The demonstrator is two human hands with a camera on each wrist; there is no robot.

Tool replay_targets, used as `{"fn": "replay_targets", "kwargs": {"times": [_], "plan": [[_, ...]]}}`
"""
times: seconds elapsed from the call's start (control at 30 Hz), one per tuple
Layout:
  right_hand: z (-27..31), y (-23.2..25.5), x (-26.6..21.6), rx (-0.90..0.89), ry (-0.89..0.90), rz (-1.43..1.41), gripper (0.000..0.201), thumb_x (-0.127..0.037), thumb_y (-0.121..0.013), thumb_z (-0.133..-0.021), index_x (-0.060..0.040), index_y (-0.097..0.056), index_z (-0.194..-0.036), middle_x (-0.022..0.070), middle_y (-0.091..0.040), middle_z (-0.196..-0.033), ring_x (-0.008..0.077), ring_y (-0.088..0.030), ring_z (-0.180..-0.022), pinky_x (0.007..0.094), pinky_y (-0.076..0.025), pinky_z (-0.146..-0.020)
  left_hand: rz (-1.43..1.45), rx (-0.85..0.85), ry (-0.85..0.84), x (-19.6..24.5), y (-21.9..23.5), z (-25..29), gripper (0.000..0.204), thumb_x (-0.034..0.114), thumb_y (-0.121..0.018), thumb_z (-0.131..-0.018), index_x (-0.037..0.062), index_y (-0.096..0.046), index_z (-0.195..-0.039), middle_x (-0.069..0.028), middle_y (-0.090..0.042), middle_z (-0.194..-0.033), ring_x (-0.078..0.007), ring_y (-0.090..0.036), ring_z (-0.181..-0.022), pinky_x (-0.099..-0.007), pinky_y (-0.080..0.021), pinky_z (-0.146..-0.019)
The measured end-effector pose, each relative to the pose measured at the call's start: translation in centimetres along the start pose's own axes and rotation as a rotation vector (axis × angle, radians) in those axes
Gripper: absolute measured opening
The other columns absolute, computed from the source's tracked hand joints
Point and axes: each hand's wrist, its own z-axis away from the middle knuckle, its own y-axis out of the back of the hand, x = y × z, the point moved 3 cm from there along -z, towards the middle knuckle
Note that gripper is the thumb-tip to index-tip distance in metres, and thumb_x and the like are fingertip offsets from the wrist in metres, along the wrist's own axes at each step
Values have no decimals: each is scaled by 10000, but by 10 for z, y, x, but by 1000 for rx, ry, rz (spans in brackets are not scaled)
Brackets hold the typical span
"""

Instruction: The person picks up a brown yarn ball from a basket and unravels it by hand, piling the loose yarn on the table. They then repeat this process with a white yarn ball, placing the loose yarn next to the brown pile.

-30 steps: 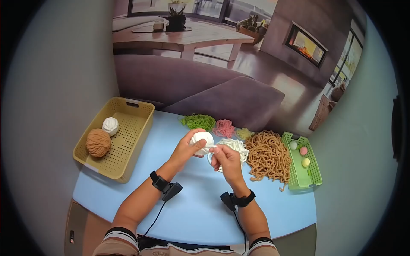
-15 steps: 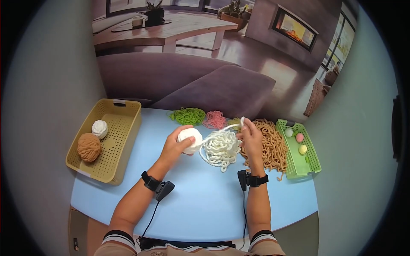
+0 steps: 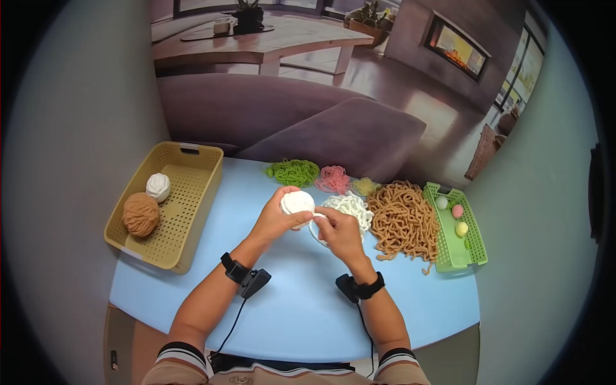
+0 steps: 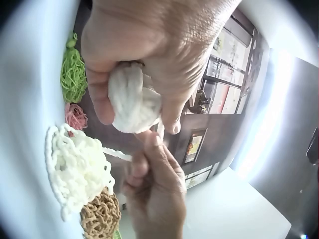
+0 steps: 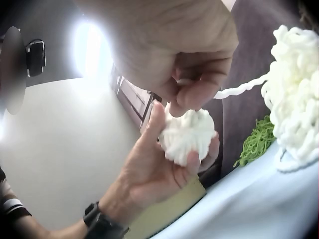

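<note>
My left hand (image 3: 271, 223) holds a white yarn ball (image 3: 298, 202) above the table, its fingers and thumb around the sides. Close against the ball's right side, my right hand (image 3: 341, 237) pinches the white strand (image 5: 241, 91) between thumb and fingers. From there the strand runs to a loose heap of thick white yarn (image 3: 350, 206) on the table, partly hidden behind the right hand in the head view. In the left wrist view, a short length of strand also spans between the ball and the right fingertips.
A tan basket (image 3: 194, 234) at left holds a white ball (image 3: 158, 187) and a brown ball (image 3: 140, 214). Green (image 3: 293, 172), pink (image 3: 333, 179) and pale yellow yarn (image 3: 366, 187) lie along the back. Right stand a brown yarn heap (image 3: 404, 221) and a green basket (image 3: 454, 262) with small balls.
My right hand swung out to the right, drawing a length of white strand from the heap, then came back to the ball. The left hand keeps holding the ball.
</note>
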Motion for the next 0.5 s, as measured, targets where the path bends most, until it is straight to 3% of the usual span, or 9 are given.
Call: {"fn": "replay_targets", "kwargs": {"times": [0.03,0.07,0.13,0.27,0.33,0.37,0.47,0.5], "plan": [[1,7,-11,18,-35,-41,188,-140,-636,-972,-8,-735,-1062,26,-646,-623,71,-576,-521,251,-456,-497,-31,-17,39,0,0,0,741,291,-828,-836,71,-443,-1430,-88,-634,-1209,-169,-640,-1081,-322,-587,-822],[2,13,-17,26,-60,-144,188,-156,-631,-981,-8,-732,-1038,21,-635,-613,66,-561,-513,240,-448,-488,-63,-38,80,0,-1,1,747,271,-835,-825,67,-447,-1430,-89,-636,-1205,-170,-637,-1083,-321,-584,-828],[2,27,-22,46,-111,-352,208,-186,-622,-998,-7,-726,-990,11,-613,-594,56,-532,-498,217,-432,-469,-107,-69,-30,-5,-2,0,715,236,-813,-832,70,-458,-1431,-91,-639,-1200,-171,-642,-1065,-326,-587,-811],[-8,62,-8,334,-18,-626,231,-211,-571,-1031,-17,-696,-1045,28,-620,-629,50,-522,-493,189,-424,-452,-117,-77,-103,-4,-2,1,656,195,-767,-855,78,-477,-1431,-100,-640,-1199,-170,-655,-1036,-337,-602,-756],[-14,83,14,391,-55,-567,242,-209,-596,-1011,-4,-684,-1105,66,-653,-688,91,-567,-506,228,-466,-482,-9,-4,-25,2,1,3,637,213,-746,-876,85,-471,-1436,-98,-639,-1212,-171,-657,-1047,-348,-605,-771],[-16,90,26,420,-73,-537,259,-208,-609,-1001,3,-678,-1136,85,-670,-718,111,-590,-513,247,-488,-497,44,31,14,3,3,3,627,222,-735,-887,89,-467,-1439,-97,-639,-1218,-171,-658,-1052,-353,-607,-778],[-18,94,52,314,-54,179,351,-215,-663,-952,31,-658,-1202,159,-716,-904,172,-675,-618,313,-545,-602,74,123,24,2,9,0,616,263,-719,-909,96,-461,-1443,-83,-640,-1228,-177,-664,-1063,-350,-610,-785],[-19,92,60,298,23,450,442,-213,-703,-906,47,-632,-1256,201,-702,-1095,246,-729,-783,361,-561,-731,81,134,18,1,9,0,622,294,-719,-916,104,-456,-1446,-74,-639,-1239,-179,-670,-1059,-349,-611,-786]]}}
